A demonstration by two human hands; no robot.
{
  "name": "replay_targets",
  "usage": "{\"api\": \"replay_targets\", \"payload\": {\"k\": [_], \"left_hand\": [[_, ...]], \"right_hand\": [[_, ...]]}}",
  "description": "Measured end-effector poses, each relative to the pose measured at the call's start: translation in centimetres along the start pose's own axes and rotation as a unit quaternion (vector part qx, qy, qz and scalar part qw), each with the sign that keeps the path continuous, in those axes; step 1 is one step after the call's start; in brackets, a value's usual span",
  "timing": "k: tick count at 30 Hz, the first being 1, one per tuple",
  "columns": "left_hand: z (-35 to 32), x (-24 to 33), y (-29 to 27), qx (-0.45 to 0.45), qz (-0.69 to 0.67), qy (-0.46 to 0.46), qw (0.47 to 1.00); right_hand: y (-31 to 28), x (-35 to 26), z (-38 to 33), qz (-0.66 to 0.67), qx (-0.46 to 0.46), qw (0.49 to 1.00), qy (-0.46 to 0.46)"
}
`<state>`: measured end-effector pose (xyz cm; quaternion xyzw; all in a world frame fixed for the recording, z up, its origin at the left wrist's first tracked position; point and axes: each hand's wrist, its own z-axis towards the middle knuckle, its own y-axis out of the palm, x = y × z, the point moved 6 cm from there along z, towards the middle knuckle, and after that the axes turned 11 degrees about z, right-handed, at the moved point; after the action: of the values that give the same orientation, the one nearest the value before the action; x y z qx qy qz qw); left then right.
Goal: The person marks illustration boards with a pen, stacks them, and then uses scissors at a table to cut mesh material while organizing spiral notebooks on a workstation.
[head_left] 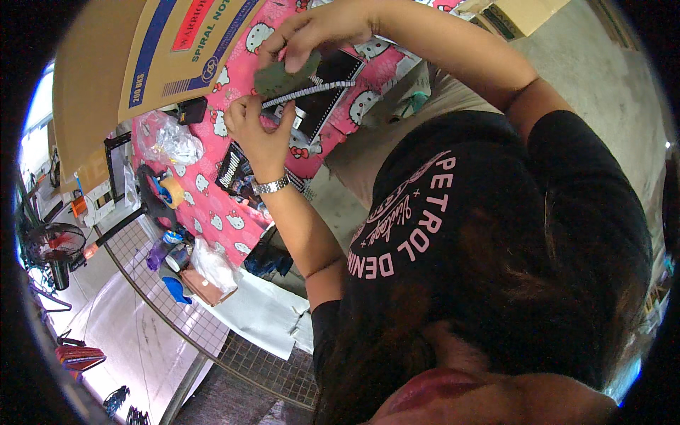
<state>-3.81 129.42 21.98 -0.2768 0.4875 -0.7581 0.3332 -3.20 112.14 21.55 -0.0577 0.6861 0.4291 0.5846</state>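
My right hand is closed on a dark green cloth-like piece with uneven edges. Just below it runs a narrow black-and-white ribbed strip, which looks like the spiral spine of a notebook seen edge-on. My left hand, a metal watch on its wrist, has thumb and fingers around the near left end of that strip; its exact fingertip contact is partly hidden. Beneath and to the right lies a black spiral notebook on the pink patterned table cover.
A large cardboard box stands at the left. Along the table's left side are a clear plastic bag, a tape roll and a dark printed booklet. A wire-mesh rack and a small fan are farther left.
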Motion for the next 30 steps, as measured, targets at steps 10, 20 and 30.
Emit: {"api": "replay_targets", "payload": {"k": [10, 20, 30], "left_hand": [[0.8, 3.5, -0.3, -0.015, -0.051, 0.005, 0.999], [0.7, 2.1, -0.6, 0.014, -0.074, 0.018, 0.997], [0.7, -1.0, -0.6, -0.035, -0.105, -0.038, 0.993]], "right_hand": [[-1.2, -1.2, -2.4, -0.204, -0.06, 0.975, 0.066], [-1.4, -0.4, -0.4, -0.026, -0.109, 0.994, 0.01], [-3.7, 1.8, 4.4, -0.262, -0.054, 0.962, 0.053]]}}
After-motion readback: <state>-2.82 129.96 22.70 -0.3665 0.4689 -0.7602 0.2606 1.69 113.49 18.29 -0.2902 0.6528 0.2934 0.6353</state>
